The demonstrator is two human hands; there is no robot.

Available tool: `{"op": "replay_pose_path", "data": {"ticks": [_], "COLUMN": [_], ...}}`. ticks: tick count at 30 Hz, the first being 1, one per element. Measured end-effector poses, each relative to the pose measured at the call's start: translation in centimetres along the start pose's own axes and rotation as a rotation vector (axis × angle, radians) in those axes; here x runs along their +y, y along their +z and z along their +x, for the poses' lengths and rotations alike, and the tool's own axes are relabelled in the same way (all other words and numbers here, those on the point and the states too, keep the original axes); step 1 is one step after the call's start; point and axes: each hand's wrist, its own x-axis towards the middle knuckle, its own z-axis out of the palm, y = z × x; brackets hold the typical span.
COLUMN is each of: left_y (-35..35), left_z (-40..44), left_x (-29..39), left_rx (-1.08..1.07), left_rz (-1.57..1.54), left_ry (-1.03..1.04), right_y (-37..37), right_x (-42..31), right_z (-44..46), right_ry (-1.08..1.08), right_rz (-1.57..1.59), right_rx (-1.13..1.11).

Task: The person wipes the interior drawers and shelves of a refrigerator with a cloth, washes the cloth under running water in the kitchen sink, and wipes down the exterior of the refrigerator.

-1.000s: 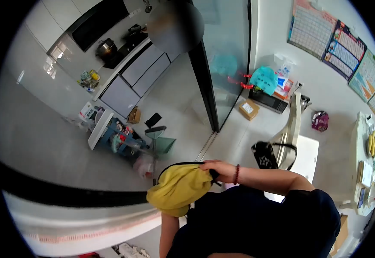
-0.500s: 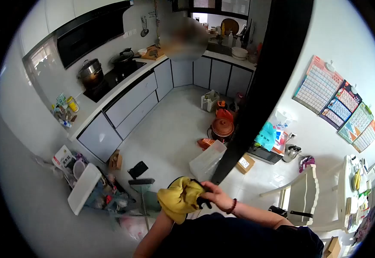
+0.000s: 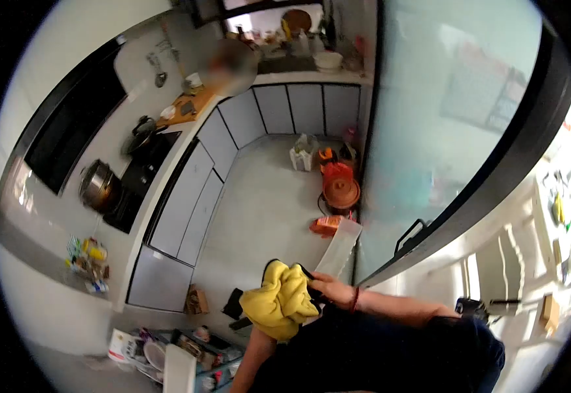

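"As the head view looks down, where is the yellow cloth [image 3: 280, 302]?"

"Before the dark shirt [image 3: 390, 354], pinched near its edge in the right hand [image 3: 333, 290]."

"And the left hand?"

"Cannot tell its grip; the cloth hides it, only the left forearm [image 3: 257, 357] showing below."

"Beyond?"

"A pale bin [image 3: 339, 249] on the floor [image 3: 266, 196], near a lidded pot [image 3: 341, 192]."

I see kit. flr [image 3: 266, 203] w/ a white bag [image 3: 302, 157] far, reddish lidded pot [image 3: 341, 194] + orange pkt [image 3: 326, 226] on R, clear bin [image 3: 338, 247] nearer, cardboard bx [image 3: 197, 301] near L. L ctr [image 3: 147, 216] carries blk hob [image 3: 145, 173], yellow jar [image 3: 94, 249] near end, wooden bd [image 3: 197, 105] far end; white basin [image 3: 328, 61] on far ctr [image 3: 269, 78].
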Motion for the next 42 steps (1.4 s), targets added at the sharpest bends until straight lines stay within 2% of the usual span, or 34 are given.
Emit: {"op": "replay_pose_path", "data": {"ticks": [3, 6, 8, 10, 12, 14, 18, 20, 22, 24, 25, 29, 31, 36, 39, 42], "left_y": [-0.7, -1.0, -1.5, -1.8, -1.4, -1.1, -2.3, -3.7, -5.3, -7.0, -8.0, -11.1, -11.5, -9.9, -8.0, -5.5], "left_z": [4.8, 9.1, 12.3, 15.2, 18.1, 20.9, 26.8, 29.6, 32.7, 35.7, 37.1, 41.1, 43.1, 50.4, 55.9, 62.0], "left_x": [2.1, 3.1, 3.5, 4.0, 4.5, 5.0, 8.1, 11.5, 15.1, 18.6, 20.3, 24.2, 25.3, 26.9, 27.7, 28.5], "left_rx": [-0.051, -0.127, -0.194, -0.248, -0.285, -0.330, -0.385, -0.391, -0.387, -0.389, -0.382, -0.330, -0.304, -0.296, -0.282, -0.248], "left_rz": [0.107, 0.193, 0.245, 0.260, 0.231, 0.199, 0.151, 0.153, 0.152, 0.145, 0.145, 0.133, 0.123, 0.124, 0.118, 0.133], "left_ry": [-0.017, -0.041, -0.051, -0.093, -0.180, -0.248, -0.397, -0.463, -0.506, -0.535, -0.545, -0.595, -0.631, -0.715, -0.726, -0.708], "right_y": [0.8, -0.1, -1.7, -1.3, -2.4, -2.5, -3.7, -1.8, -0.8, -0.5, 0.2, 1.4, 1.2, -2.2, -6.1, -11.0], "right_x": [-4.6, -5.6, -5.9, -9.4, -9.9, -11.4, -11.4, -14.7, -15.9, -16.7, -18.1, -20.8, -22.3, -27.9, -30.2, -33.3], "right_z": [2.1, 4.6, 5.8, 5.3, 6.3, 6.9, 13.9, 17.7, 23.1, 28.7, 30.5, 36.2, 38.0, 41.7, 45.1, 48.8], "right_ry": [0.048, -0.018, -0.105, -0.068, -0.209, -0.296, -0.467, -0.420, -0.459, -0.526, -0.515, -0.502, -0.522, -0.474, -0.502, -0.522], "right_rz": [-0.032, 0.015, 0.091, 0.204, 0.359, 0.358, 0.121, 0.021, -0.157, -0.509, -0.535, -0.512, -0.377, -0.145, -0.201, -0.223], "right_rx": [-0.018, 0.044, 0.132, 0.379, 0.463, 0.529, 0.642, 0.658, 0.641, 0.700, 0.695, 0.751, 0.706, 0.789, 0.931, 0.983]}}
